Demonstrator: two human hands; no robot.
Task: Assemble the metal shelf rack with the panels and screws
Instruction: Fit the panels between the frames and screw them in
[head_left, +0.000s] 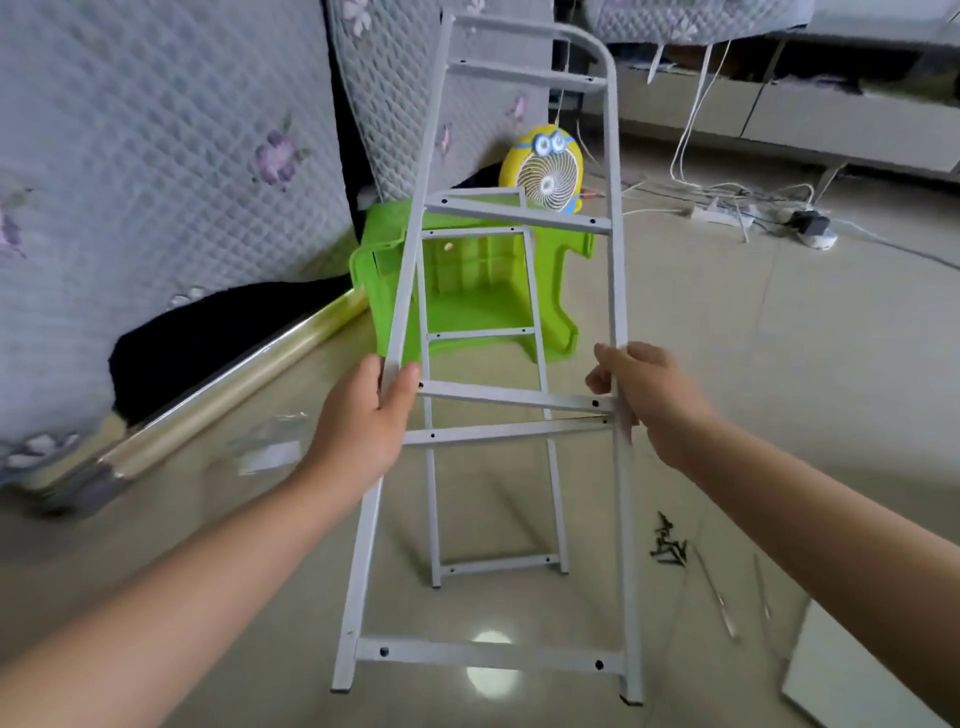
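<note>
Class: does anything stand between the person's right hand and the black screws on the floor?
Nothing visible does: only bare floor lies between the right hand and the screws. But that hand grips the side frame by its upright, so it would have to let go first.

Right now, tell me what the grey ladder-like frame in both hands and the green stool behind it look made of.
Grey ladder-like frame: probably painted metal, matte; thin square bars with drilled screw holes. Green stool: plastic, it seems; bright, slightly glossy, moulded ribs inside.
</note>
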